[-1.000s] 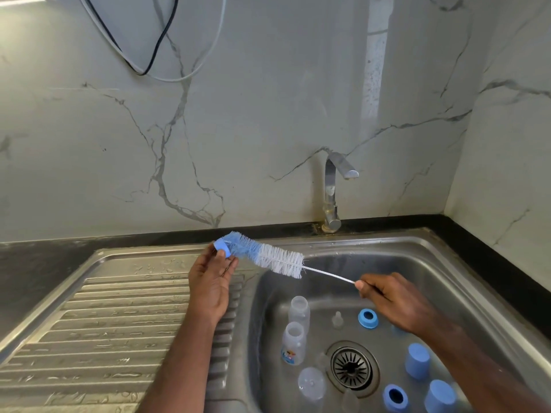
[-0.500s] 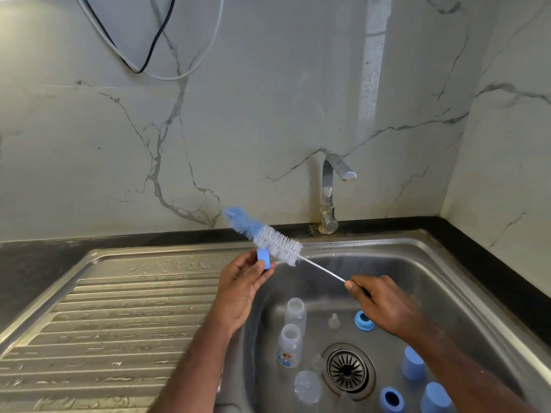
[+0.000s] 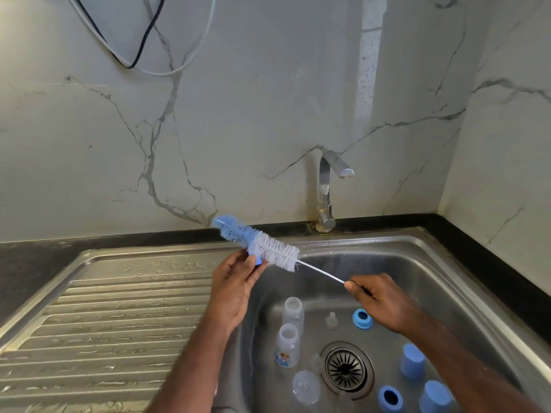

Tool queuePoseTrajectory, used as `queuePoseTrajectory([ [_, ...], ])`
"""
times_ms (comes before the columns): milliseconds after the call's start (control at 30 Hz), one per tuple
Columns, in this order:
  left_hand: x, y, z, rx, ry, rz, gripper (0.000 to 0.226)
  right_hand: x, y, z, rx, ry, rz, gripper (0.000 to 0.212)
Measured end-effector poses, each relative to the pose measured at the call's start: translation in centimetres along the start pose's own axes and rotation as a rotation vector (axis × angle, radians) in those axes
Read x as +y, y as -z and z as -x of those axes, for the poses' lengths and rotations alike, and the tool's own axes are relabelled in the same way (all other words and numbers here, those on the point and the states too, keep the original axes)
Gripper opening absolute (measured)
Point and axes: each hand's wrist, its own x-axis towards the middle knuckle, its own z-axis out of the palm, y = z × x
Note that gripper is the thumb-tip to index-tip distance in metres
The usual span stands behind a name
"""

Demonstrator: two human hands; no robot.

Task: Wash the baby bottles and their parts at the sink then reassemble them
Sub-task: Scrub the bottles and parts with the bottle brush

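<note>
Bottle brush [image 3: 262,245] | right hand [image 3: 378,299] pinches wire | left hand [image 3: 235,287] grips blue part [image 3: 258,260] (half hidden)

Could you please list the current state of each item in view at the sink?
Left hand: pinches blue ring against the brush.
Right hand: grips bottle brush by its wire handle.
Tap: no water running.
Two bottles: upright, uncapped, in the sink.
Blue caps: loose in the sink.
</note>
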Motion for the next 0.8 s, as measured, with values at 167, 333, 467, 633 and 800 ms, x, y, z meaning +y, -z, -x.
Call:
queuePoseTrajectory([
  [167,-0.2,0.7,-0.2,-0.044,0.000,-0.086,0.034,-0.4,0.1,0.3,-0.037,-0.010,0.010,0.044],
  [333,-1.8,-1.1,0.6,-0.110,0.009,-0.225,0.025,-0.6,-0.1,-0.1,-0.034,-0.008,-0.013,0.042],
  [467,-0.6,0.1,-0.2,-0.026,0.000,-0.024,0.041,0.9,1.0,0.5,-0.057,-0.040,-0.038,0.043],
  [633,-1.9,-1.2,0.9,-0.181,0.023,-0.302,0.038,-0.9,-0.3,0.2,0.009,0.006,-0.001,0.043],
  [800,-1.1,-1.1,0.5,-0.030,0.032,-0.035,0.042,0.0,0.9,0.5,-0.057,-0.002,-0.052,0.044],
])
